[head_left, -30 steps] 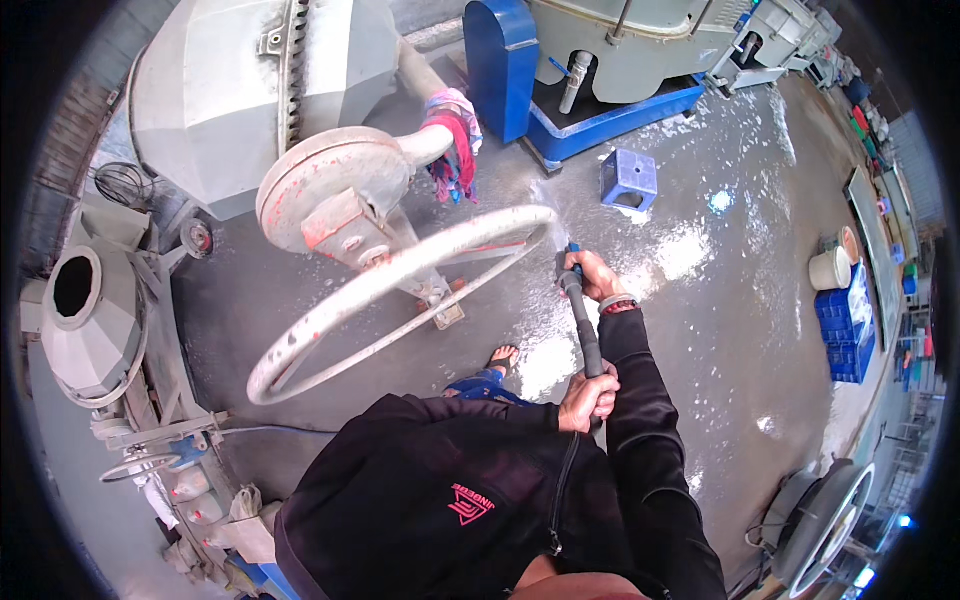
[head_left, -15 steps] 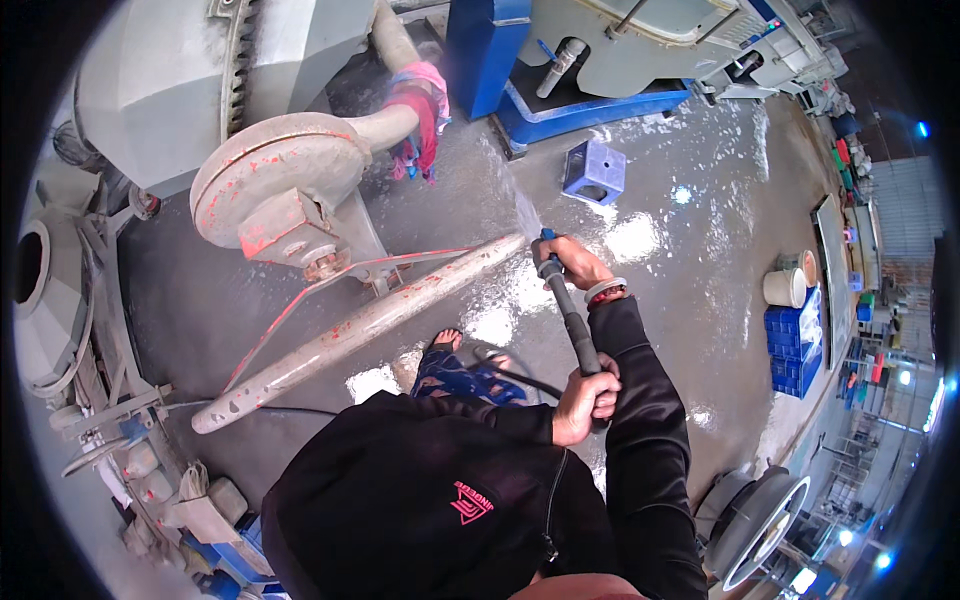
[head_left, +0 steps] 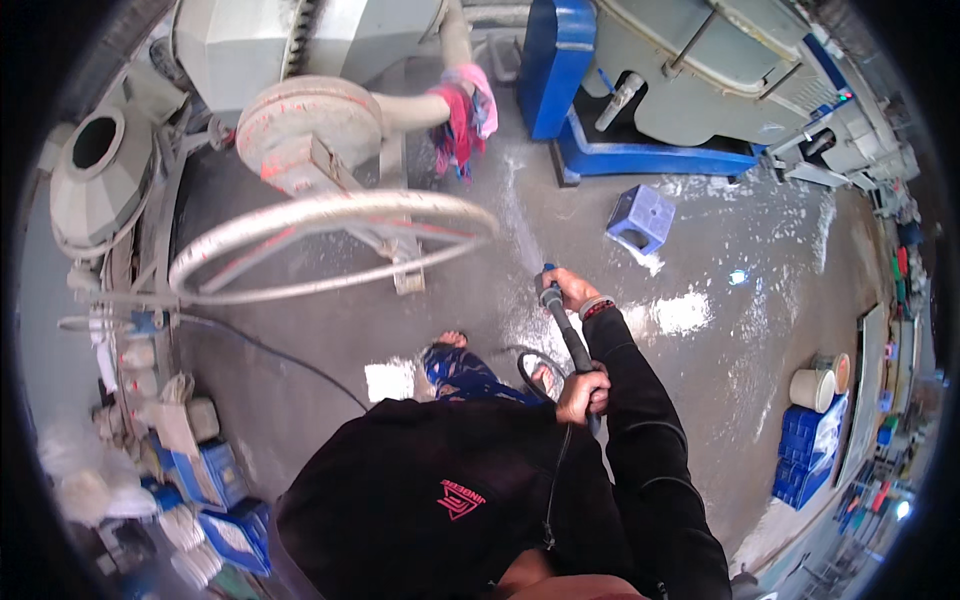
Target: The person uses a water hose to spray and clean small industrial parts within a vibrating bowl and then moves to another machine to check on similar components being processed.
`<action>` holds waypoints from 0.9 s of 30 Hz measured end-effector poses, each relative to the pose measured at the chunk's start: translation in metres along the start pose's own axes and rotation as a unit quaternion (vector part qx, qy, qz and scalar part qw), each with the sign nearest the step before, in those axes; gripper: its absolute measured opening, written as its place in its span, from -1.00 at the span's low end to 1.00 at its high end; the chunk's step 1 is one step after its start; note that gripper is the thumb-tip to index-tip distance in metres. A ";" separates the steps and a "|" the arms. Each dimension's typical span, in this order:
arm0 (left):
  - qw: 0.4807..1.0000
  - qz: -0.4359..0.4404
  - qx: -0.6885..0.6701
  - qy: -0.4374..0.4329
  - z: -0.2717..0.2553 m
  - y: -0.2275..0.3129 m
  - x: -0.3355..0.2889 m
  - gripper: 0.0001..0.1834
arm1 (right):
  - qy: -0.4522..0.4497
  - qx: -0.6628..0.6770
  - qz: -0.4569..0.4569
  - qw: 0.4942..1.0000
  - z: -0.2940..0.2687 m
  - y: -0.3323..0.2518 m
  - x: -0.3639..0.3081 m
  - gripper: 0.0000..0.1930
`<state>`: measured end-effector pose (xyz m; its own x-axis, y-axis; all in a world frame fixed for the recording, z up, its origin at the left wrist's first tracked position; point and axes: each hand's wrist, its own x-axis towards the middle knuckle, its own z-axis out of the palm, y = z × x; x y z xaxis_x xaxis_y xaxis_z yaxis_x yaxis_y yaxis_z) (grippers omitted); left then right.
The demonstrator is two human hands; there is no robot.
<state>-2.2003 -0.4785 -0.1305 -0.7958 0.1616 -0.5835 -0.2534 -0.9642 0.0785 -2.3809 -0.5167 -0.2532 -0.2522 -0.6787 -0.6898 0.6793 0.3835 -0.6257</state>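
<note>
A black pressure-washer spray gun point(head_left: 567, 328) slants away from my body, its blue tip throwing a jet of water point(head_left: 522, 245) onto the wet floor. My right hand point(head_left: 570, 288), with bracelets at the wrist, wraps the front part just behind the tip. Farther back, my left hand point(head_left: 583, 396) grips the rear end of the same gun. A dark hose point(head_left: 275, 352) trails over the floor on the left and passes behind my clothing. Left of the jet stands a large worn handwheel point(head_left: 335, 205) on a grey machine.
A small purple stool point(head_left: 645, 220) sits on the wet floor beyond my right hand. Behind it is a machine with a blue base point(head_left: 660, 160). Blue crates point(head_left: 808, 445) topped by a bucket point(head_left: 812, 388) stand at right. Pink cloth point(head_left: 462, 120) wraps a machine pipe. Crates and containers line the left.
The view has shifted, so the handwheel appears rounder and the machines sit further right. Both hands keep their grip on the spray gun, and the jet keeps running.
</note>
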 end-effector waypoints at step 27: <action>0.925 0.250 0.163 0.235 -0.007 -0.057 0.044 -0.90 | -0.108 0.128 -0.006 0.986 -0.005 0.007 0.029 -0.79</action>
<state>-2.2176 -0.4182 -0.1661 -0.5507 -0.4704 -0.6896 -0.1309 -0.7672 0.6279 -2.3867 -0.5307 -0.2787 -0.1284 -0.8105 -0.5715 0.8359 0.2217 -0.5021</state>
